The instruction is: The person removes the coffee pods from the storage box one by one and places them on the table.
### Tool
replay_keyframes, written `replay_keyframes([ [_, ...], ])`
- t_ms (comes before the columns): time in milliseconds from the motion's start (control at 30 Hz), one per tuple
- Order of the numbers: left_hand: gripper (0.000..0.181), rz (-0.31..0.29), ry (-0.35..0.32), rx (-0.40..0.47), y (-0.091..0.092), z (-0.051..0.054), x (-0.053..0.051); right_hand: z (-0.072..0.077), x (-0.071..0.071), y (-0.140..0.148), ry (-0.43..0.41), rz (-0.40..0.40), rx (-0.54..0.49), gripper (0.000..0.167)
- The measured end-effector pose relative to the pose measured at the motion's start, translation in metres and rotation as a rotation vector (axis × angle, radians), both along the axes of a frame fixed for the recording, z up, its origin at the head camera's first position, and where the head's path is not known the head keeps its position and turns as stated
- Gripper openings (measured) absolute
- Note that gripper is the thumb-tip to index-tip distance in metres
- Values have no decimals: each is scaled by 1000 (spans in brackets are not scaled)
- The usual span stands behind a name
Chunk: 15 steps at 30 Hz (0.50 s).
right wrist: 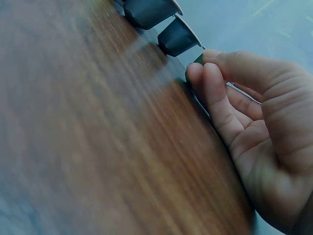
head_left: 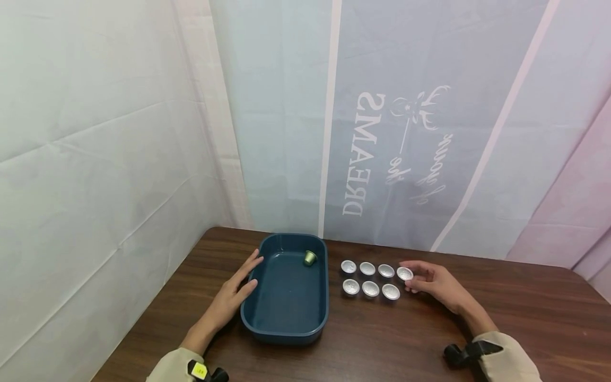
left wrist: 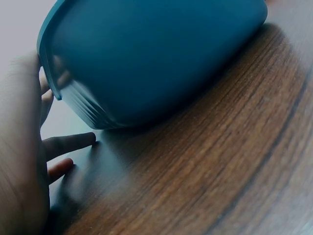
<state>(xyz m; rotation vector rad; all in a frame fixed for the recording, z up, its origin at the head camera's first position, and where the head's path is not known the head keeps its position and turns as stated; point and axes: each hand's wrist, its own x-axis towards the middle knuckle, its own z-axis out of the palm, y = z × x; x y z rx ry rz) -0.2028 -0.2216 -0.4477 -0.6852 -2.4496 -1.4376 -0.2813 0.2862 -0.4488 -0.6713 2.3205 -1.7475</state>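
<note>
My left hand (head_left: 228, 298) touches the left side of a blue plastic tub (head_left: 285, 335), its fingers extended along the rim. In the left wrist view, the tub's outer wall (left wrist: 161, 54) fills the top, with fingertips beside it near the table. Inside the tub a green coffee capsule (head_left: 310, 258) lies near the back right. My right hand (head_left: 438, 286) pinches a coffee capsule (head_left: 404, 274) at the right end of the back row. The right wrist view shows only a green sliver of this capsule (right wrist: 198, 59) by the fingertips; the rest is hidden.
To the tub's right, several other coffee capsules (head_left: 370, 289) stand in two rows, silver lids up. A dark-sided capsule (right wrist: 178, 38) is close to the right fingertips. Behind the brown wooden table (head_left: 382, 339) hangs a printed cloth (head_left: 286, 132); another pale cloth (head_left: 105, 159) hangs at left.
</note>
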Motion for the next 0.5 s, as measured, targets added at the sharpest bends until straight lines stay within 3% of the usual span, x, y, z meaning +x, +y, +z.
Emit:
replay_keyframes([
  [500, 49, 2, -6, 2, 0, 1, 1, 1, 0, 0, 22, 12, -29, 53],
])
